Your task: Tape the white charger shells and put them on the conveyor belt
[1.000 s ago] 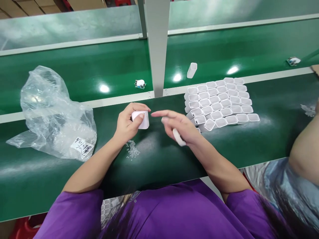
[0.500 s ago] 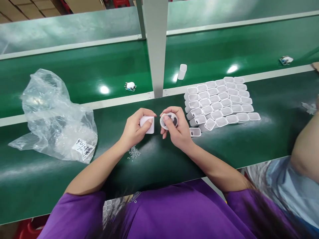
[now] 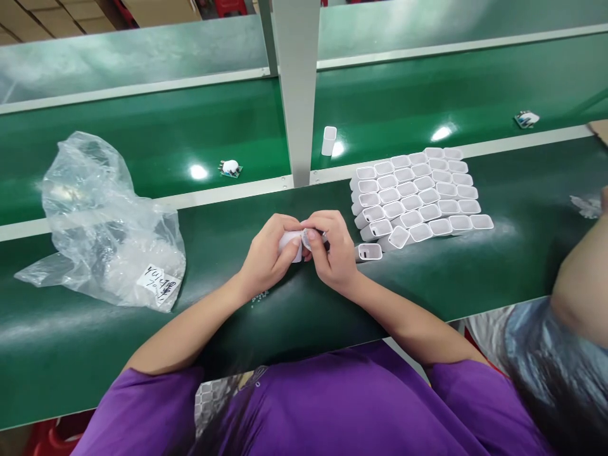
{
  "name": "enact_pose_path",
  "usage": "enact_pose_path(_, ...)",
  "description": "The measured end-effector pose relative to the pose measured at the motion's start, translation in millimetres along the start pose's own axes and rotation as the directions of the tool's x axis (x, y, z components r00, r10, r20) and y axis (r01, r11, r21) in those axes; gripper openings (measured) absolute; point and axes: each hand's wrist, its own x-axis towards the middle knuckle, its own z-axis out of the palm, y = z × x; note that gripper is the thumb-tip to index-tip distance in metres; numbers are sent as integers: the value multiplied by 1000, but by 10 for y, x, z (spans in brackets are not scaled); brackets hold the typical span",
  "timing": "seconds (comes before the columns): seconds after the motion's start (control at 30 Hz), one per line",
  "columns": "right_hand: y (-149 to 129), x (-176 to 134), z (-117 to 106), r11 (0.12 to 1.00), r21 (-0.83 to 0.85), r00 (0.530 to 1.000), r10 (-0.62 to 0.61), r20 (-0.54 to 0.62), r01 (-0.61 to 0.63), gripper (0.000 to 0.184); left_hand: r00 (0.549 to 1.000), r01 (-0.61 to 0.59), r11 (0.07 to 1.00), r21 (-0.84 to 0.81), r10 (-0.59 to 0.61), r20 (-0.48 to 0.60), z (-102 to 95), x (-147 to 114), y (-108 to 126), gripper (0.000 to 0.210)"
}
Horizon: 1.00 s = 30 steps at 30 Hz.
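The left hand [image 3: 268,254] holds a white case [image 3: 286,239] in a closed grip. The right hand [image 3: 335,254] has its grip closed on a small round part [image 3: 306,239], just beside the case. Both things are above the green table [image 3: 313,316], where small clear grains [image 3: 259,297] lie.

Bag [image 3: 116,231] lies left of hands [image 3: 268,258] — tubs [image 3: 418,193] right.

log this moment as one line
left hand: boxy white plastic piece | right hand: rounded white plastic piece | pieces: close together, contact unclear
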Motion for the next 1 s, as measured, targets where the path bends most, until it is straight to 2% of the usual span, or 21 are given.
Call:
enact_pose_path(0.13,9,-30,37,998,-48,999,-46,-30,44,16,993,-64,997,39,67,-94,60,-57,-11,19)
enact_pose_path(0.3,-2,-66,46,993,-108,999,-48,1,47,17,976,-114,992,54,122,-178,109,-92,-47,13)
enact_pose_path(0.53,-24,-92,43,992,-105,997,-76,-10,75,18,965,-182,975,130,203,-168,111,-115,-31,9)
enact_pose_path(0.7,-36,-137,57,972,-219,995,-96,-14,90,20,941,-243,945,218,284,-183,129,-104,13,14)
enact_pose_path(0.87,-15,-158,83,946,-310,994,-106,-5,99,19,957,-192,952,240,235,-168,169,-115,-11,13)
enact_pose_path(1.0,39,-125,110,971,-235,999,-42,7,42,18,980,-131,977,166,153,-129,154,-98,-74,10)
